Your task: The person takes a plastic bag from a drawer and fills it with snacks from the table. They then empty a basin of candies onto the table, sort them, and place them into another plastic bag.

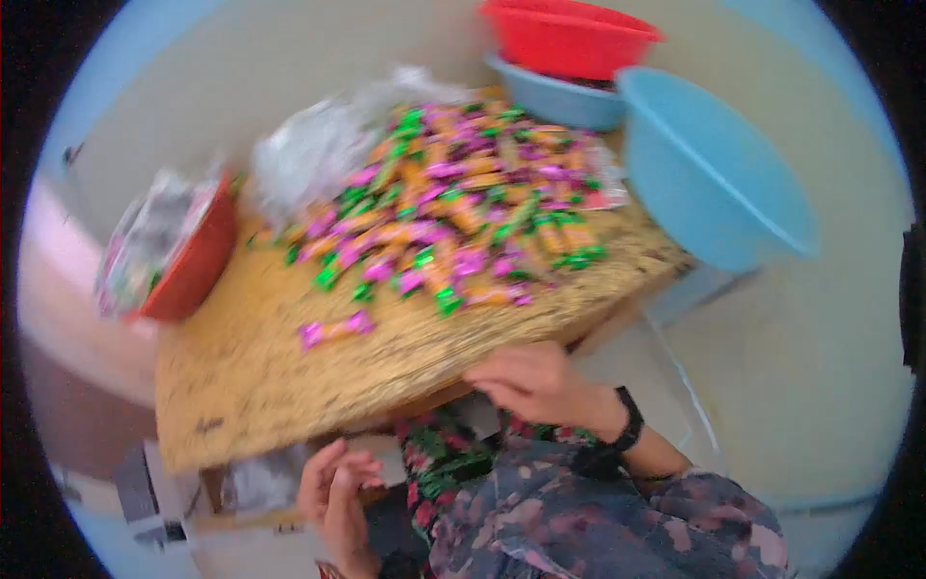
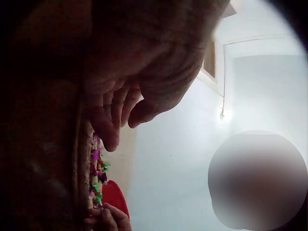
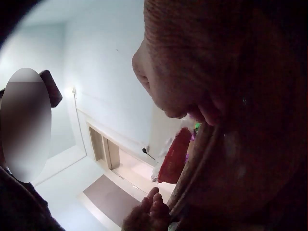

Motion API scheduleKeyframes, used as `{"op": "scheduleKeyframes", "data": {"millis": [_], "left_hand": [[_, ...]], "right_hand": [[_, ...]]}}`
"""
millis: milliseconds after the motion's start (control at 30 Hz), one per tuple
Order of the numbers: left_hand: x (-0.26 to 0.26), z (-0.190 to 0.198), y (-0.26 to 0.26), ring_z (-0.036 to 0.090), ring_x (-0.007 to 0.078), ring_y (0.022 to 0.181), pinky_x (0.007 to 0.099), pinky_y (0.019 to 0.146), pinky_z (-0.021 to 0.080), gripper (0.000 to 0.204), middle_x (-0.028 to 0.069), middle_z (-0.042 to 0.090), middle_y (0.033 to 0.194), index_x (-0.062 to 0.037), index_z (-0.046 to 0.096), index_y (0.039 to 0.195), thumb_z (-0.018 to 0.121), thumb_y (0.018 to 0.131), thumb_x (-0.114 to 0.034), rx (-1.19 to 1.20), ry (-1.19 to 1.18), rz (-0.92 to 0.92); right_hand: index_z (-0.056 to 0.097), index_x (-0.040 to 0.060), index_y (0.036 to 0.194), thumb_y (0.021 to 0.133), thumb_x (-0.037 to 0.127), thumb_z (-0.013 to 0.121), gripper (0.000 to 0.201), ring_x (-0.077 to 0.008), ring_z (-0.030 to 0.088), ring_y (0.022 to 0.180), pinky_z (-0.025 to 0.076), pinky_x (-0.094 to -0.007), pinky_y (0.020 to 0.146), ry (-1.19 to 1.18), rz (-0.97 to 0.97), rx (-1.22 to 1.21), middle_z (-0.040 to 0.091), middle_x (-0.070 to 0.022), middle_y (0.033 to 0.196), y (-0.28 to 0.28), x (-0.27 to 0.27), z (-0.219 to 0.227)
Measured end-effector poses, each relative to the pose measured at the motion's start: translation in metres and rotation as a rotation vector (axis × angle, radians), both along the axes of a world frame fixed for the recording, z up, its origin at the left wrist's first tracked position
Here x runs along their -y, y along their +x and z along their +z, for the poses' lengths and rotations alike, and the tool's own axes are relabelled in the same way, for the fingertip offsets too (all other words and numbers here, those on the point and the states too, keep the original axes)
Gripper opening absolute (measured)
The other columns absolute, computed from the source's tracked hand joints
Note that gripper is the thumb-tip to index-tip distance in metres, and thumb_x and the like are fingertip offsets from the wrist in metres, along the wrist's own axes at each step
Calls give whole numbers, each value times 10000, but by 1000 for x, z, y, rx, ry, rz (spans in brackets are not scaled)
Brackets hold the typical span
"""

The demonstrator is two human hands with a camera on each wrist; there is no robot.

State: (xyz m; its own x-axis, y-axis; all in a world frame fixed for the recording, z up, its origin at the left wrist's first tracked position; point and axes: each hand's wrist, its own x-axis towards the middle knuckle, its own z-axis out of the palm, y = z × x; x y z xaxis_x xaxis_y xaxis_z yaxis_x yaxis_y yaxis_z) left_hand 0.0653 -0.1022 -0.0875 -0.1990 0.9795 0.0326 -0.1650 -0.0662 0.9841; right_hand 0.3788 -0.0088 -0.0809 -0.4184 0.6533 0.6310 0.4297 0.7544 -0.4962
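Note:
Wrapped candies [image 1: 453,207] in orange, purple and green lie in a large heap on the wooden table [image 1: 241,386]. One candy [image 1: 336,330] sits apart from the heap, nearer the front. My left hand [image 1: 338,507] hovers in front of the table's near edge, palm turned inward, fingers loosely bent around nothing. By the front edge, to the right, is my right hand [image 1: 529,383], its fingers loosely curved and no object showing in it. The right wrist view has this hand [image 3: 187,62] large and dark, its fingertips partly in shadow.
At the left edge stands a red-orange basket [image 1: 198,261] filled with wrappers or bags. A clear plastic bag [image 1: 313,159] lies behind the heap. A red basin [image 1: 574,39] rests in a blue basin [image 1: 564,96] at the back; a larger blue tub [image 1: 714,174] leans at the right.

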Motion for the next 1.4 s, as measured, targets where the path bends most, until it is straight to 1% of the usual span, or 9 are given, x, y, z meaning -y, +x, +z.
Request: {"op": "scheduleKeyframes", "data": {"millis": [133,400,533,767,900,967,1067,1167,1400], "left_hand": [[2,15,23,722,192,865,287,716,577,324,160,745,1057,-4,623,1331,606,1020,-94,-47,-36,11],[-7,-11,52,722,175,990,331,885,569,354,85,760,1076,-42,651,1350,680,1013,-147,-366,56,-311],[0,-21,55,718,222,923,347,804,570,371,129,730,1041,-42,625,1359,661,1002,-138,-360,136,-379],[33,1,34,709,190,879,346,775,565,323,101,735,993,-29,682,1264,718,946,-70,-470,40,-128],[48,13,-13,712,257,915,372,802,564,374,117,736,1023,-2,702,1199,807,840,-14,-1054,218,500],[48,32,-36,688,296,1118,416,1026,513,447,153,736,1135,-23,677,1278,800,854,-92,-1244,173,583],[37,43,-51,644,335,1187,476,1176,393,509,151,720,1182,-30,650,1337,788,863,-152,-1536,99,525],[44,11,-71,635,333,1189,525,1239,296,522,137,724,1159,-41,646,1359,776,885,-218,-1504,-80,367],[56,6,-97,683,279,1095,553,1219,322,322,117,736,1093,-25,687,1235,727,929,-115,-1218,20,252]], "right_hand": [[730,44,1053,883,46,746,170,-306,738,842,581,-386,712,-168,-11,-113,747,-133,958,-12,-3,4],[725,24,1030,895,-1,731,138,-227,737,756,570,-340,658,-310,-128,-236,757,-126,932,-15,-3,-13],[707,15,1094,924,-34,668,181,-202,716,712,559,-325,631,-147,-100,-169,745,-129,915,-19,-2,-16],[696,18,1120,918,-43,668,213,-220,692,698,547,-320,620,-95,-110,-209,725,-137,905,-20,-6,-26],[702,21,1108,899,-49,681,221,-260,703,754,560,-356,673,-73,-131,-150,733,-137,913,-15,-4,-25],[704,25,1098,886,-56,686,227,-283,711,783,565,-377,704,-20,-125,-95,739,-137,922,-13,-4,-26],[704,33,1078,863,-65,707,236,-308,718,812,567,-394,726,4,-118,-99,746,-136,933,-17,-3,-24],[704,39,1059,850,-60,731,233,-311,722,821,568,-396,724,11,-125,-89,750,-134,941,-16,-3,-23],[707,42,1057,860,-60,730,223,-306,718,806,564,-391,710,4,-73,-64,745,-133,918,-14,-2,-22]]}}
